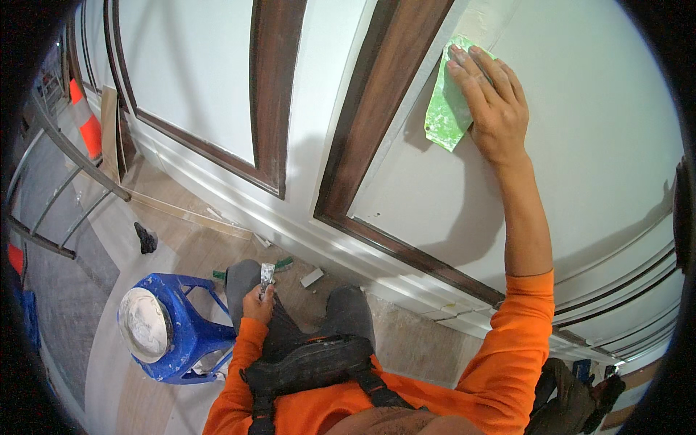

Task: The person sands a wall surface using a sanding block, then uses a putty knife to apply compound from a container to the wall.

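Note:
High on the white wall panel (pixel 428 196), my right hand (pixel 500 116) presses a green plastic putty spreader (pixel 444 116) flat against the surface, its fingers laid over the top. White smears cover the spreader, which lies beside a dark brown wood moulding (pixel 384 109). Down by my knee, my left hand (pixel 258 304) is closed round a small putty knife (pixel 267 273); white paste coats its blade. Left of that hand, a round tub of white filler (pixel 146 324) rests on a blue plastic stool (pixel 196 312).
White skirting (pixel 254 217) runs along the wall's foot, with scraps of white material (pixel 312 278) on the floor nearby. A curved metal frame (pixel 80 163), an orange cone (pixel 88 130) and a crumpled black item (pixel 145 238) are at the left. Dark items (pixel 569 399) lie at lower right.

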`<state>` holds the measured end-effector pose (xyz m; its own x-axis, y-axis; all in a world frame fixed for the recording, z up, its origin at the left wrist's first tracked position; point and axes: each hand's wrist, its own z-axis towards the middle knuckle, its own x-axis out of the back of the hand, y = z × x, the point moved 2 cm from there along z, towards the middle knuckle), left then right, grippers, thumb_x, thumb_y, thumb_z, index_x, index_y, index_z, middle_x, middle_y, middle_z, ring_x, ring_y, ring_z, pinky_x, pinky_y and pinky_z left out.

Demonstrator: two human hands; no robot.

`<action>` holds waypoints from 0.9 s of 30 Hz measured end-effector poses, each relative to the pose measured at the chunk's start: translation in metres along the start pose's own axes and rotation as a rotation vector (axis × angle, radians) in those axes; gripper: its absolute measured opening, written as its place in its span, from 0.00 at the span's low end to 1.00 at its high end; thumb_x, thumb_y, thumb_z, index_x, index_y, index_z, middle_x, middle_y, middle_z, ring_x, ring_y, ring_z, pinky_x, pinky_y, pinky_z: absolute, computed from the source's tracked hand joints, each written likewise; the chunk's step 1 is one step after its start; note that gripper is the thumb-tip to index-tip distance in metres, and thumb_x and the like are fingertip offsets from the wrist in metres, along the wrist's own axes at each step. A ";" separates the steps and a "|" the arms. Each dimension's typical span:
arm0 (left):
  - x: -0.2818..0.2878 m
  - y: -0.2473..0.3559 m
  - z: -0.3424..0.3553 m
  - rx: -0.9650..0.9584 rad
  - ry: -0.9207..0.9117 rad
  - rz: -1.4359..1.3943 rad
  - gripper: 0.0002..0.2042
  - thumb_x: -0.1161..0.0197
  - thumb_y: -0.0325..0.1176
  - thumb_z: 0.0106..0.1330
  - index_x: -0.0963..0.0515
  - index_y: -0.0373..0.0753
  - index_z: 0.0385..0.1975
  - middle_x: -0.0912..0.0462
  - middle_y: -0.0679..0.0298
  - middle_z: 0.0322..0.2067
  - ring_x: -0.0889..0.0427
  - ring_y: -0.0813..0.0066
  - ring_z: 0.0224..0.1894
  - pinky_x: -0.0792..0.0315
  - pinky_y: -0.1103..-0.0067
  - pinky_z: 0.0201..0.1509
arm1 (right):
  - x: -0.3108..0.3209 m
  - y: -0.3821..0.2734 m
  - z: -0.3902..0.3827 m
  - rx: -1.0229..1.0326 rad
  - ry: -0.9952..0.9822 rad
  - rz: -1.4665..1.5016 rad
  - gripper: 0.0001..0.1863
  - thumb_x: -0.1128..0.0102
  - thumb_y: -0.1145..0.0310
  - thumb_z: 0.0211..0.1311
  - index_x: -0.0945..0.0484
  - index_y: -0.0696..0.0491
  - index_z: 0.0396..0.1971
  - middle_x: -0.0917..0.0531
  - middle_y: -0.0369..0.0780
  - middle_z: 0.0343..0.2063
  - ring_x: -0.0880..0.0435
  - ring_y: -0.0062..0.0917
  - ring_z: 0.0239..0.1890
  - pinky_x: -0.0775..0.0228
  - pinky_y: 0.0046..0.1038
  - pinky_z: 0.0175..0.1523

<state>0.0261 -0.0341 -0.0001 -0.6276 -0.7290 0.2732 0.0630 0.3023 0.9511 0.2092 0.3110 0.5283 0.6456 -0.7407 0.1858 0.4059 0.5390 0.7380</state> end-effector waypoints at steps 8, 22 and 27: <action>0.006 0.012 -0.003 -0.192 0.051 0.096 0.17 0.36 0.44 0.77 0.16 0.34 0.35 0.18 0.63 0.20 0.18 0.76 0.24 0.26 0.72 0.31 | 0.004 -0.013 -0.009 -0.007 -0.125 0.033 0.18 0.45 0.71 0.68 0.16 0.50 0.54 0.17 0.34 0.64 0.23 0.31 0.71 0.32 0.42 0.74; 0.008 0.010 -0.001 -0.046 -0.024 -0.062 0.17 0.37 0.44 0.78 0.17 0.36 0.34 0.21 0.69 0.19 0.25 0.81 0.19 0.31 0.76 0.24 | 0.045 -0.016 0.001 -0.154 -0.209 0.401 0.27 0.32 0.78 0.58 0.19 0.43 0.59 0.14 0.34 0.60 0.19 0.38 0.66 0.27 0.41 0.69; 0.007 0.005 -0.001 -0.077 -0.009 -0.126 0.15 0.37 0.43 0.78 0.16 0.36 0.36 0.21 0.69 0.19 0.26 0.81 0.19 0.31 0.76 0.25 | 0.038 0.007 0.012 -0.159 -0.147 0.114 0.36 0.23 0.77 0.49 0.19 0.37 0.60 0.15 0.27 0.62 0.20 0.31 0.65 0.31 0.38 0.67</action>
<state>0.0228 -0.0379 0.0061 -0.6411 -0.7526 0.1500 0.0421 0.1607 0.9861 0.2288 0.2813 0.5484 0.5967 -0.7156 0.3632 0.4401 0.6703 0.5975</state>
